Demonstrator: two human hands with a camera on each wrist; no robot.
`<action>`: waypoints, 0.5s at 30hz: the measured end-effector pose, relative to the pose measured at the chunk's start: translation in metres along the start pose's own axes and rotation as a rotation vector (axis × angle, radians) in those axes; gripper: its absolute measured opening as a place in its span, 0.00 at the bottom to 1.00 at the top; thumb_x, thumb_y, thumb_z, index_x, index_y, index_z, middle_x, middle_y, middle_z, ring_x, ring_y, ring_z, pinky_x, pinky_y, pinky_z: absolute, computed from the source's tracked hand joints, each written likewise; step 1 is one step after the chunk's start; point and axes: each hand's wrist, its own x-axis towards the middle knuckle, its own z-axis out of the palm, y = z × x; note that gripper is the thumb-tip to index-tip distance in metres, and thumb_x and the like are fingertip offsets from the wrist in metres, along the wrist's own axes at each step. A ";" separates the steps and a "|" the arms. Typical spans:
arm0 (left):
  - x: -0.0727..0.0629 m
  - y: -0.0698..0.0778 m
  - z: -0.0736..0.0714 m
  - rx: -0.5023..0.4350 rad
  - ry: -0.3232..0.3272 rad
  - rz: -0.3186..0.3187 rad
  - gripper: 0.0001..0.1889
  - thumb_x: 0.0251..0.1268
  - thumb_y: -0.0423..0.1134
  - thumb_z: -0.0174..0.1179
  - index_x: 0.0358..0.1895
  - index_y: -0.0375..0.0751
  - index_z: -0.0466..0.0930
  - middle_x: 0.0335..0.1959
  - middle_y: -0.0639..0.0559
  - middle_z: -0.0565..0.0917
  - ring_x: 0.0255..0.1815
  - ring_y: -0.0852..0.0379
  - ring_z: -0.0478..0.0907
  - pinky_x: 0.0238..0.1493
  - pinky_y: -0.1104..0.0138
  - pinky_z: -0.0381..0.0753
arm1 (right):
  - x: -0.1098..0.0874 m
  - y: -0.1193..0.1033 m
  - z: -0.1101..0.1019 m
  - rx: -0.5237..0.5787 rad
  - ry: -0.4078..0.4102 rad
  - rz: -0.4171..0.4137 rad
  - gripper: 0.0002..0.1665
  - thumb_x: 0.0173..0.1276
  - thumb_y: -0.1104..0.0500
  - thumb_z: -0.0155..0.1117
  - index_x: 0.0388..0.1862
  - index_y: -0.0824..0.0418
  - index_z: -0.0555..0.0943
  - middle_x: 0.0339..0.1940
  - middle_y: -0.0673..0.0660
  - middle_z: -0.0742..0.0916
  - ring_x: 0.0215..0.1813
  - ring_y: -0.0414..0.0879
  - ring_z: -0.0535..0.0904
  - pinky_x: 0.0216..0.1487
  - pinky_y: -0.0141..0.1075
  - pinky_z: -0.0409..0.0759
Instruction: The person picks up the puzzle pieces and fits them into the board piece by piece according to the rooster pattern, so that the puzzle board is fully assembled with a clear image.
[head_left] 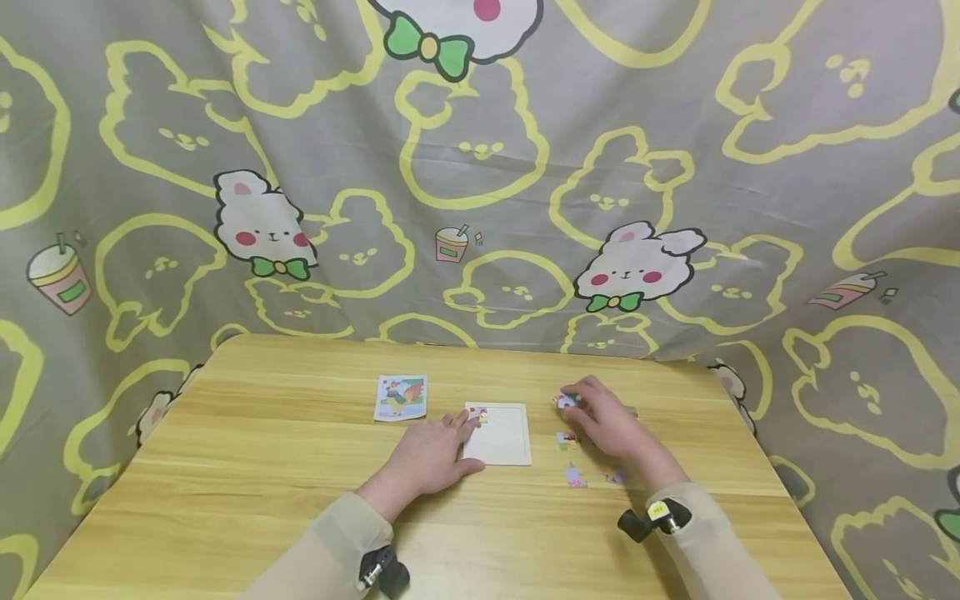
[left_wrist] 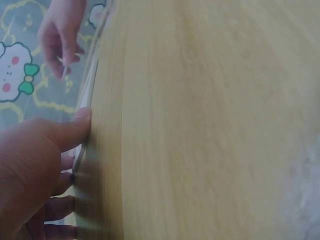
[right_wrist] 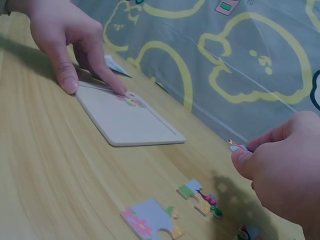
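My left hand (head_left: 427,454) rests at the left side of a white puzzle tray (head_left: 501,446). Its index finger presses a small jigsaw piece (right_wrist: 130,99) in the tray's upper left corner, and its thumb lies against the near edge. Right of the tray, my right hand (head_left: 603,421) pinches a colourful jigsaw piece (right_wrist: 235,146) between thumb and fingertips, lifted off the table. Loose pieces lie below that hand, among them a lilac one with a pink flower (right_wrist: 142,220) and a green and blue one (right_wrist: 192,188). The right forearm partly covers others.
A picture card (head_left: 401,397) showing a colourful bird lies left of the tray on the wooden table (head_left: 247,450). Behind the table hangs a grey patterned curtain (head_left: 517,225). Each sleeve carries a black wrist camera (head_left: 652,518).
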 end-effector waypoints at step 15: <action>0.001 0.000 0.000 0.005 -0.005 -0.001 0.38 0.74 0.69 0.57 0.75 0.45 0.77 0.76 0.45 0.74 0.71 0.42 0.76 0.54 0.51 0.85 | 0.016 -0.016 0.015 0.036 -0.039 -0.025 0.23 0.82 0.60 0.62 0.70 0.69 0.77 0.53 0.53 0.79 0.49 0.44 0.80 0.51 0.41 0.84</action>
